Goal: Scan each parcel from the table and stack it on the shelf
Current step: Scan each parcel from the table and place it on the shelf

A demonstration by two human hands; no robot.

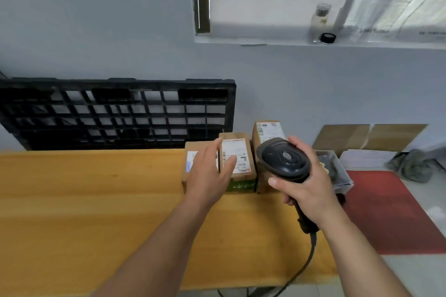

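I am gripping the scanner [284,159] in my right hand [311,190], fingers wrapped round its handle, its dark head pointing away from me towards the parcels. Its cable [306,260] is hanging down past the near edge of the table [96,200]. My left hand [210,173] is reaching forward with the fingers straight and loose, holding nothing; the thumb is lying across the white label of the middle parcel [239,159], and the fingers are covering part of the left parcel [190,164] just beside it. I cannot tell whether the hand is pressing down.

Three cardboard parcels are sitting close together at the far right of the yellow wooden table. The scanner's head is blocking much of the back parcel [268,131], which is standing taller behind it.

Off the table's right end a clear plastic tray [335,171] is sitting on the floor next to a red mat [391,212]. Beyond those, flat cardboard sheets [369,136] are leaning on the grey wall [96,19], with a crumpled grey cloth [410,164] near them. A black plastic pallet [115,113] is standing on edge behind the table. Higher up, a glass jar [319,22] and a black lid [327,38] are resting on the window sill [265,42].
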